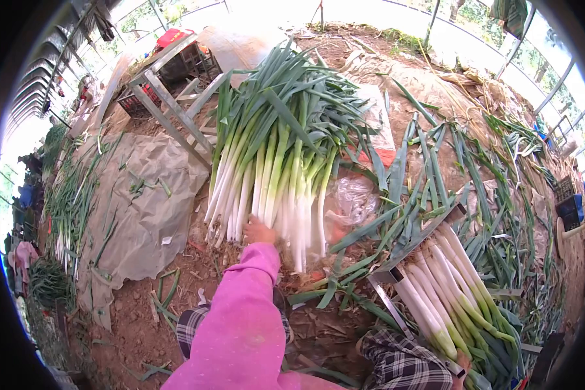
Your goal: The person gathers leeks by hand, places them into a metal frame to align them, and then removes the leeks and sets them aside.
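Observation:
A big pile of green onions, with white stalks and long green leaves, lies in front of me, roots towards me. My left hand, in a pink sleeve, is at the lower white stalks with its fingers closed around some of them. At the lower right, a second bundle of green onions lies slanted in a metal frame, leaves pointing down. Just a bit of my right hand shows at the side of that bundle; its fingers are mostly hidden by the onions and the frame.
A grey sheet covers soil on the left. Behind it stands a metal stand by a red crate. A clear plastic bag lies right of the pile. Loose onion leaves are strewn over the right side.

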A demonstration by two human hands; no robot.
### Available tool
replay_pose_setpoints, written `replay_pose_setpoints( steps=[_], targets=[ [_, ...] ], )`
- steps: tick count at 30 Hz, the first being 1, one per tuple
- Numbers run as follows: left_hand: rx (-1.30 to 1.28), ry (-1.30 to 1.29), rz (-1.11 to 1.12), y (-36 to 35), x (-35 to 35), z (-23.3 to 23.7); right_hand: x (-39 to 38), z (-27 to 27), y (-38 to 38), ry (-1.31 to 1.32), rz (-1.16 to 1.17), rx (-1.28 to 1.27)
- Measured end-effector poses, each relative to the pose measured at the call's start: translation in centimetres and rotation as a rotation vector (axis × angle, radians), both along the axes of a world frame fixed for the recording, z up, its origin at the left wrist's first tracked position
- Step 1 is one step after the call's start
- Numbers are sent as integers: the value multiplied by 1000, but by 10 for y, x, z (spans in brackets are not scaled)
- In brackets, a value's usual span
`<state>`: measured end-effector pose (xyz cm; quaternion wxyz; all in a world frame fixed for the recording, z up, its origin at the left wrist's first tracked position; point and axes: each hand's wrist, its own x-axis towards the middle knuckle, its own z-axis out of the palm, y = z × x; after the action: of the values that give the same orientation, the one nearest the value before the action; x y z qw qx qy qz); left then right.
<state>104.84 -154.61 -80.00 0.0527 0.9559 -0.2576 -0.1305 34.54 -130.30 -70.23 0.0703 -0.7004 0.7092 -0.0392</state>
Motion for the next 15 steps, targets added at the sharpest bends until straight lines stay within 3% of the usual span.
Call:
replay_pose_setpoints(
  steps=[2,4,7,8,12,14,15],
  targets=[
    [87,116,-9,-2,8,11,-3,-3,5,4,5,-22],
    [22,82,-129,7,34,-12,-4,-9,9,14,32,-84],
    [69,135,-135,7,29,60,17,2,8,57,75,-217],
    [92,121,-159,11,45,71,12,-10,11,-6,-123,-29],
    [97,-105,-300,13,83,147,34,11,4,-17,-174,-29],
    [120,-253,-378,31,55,246,38,8,4,-30,-204,-70],
    [49,-355,-420,30,61,267,38,7,4,-50,-219,-61]
  ],
)
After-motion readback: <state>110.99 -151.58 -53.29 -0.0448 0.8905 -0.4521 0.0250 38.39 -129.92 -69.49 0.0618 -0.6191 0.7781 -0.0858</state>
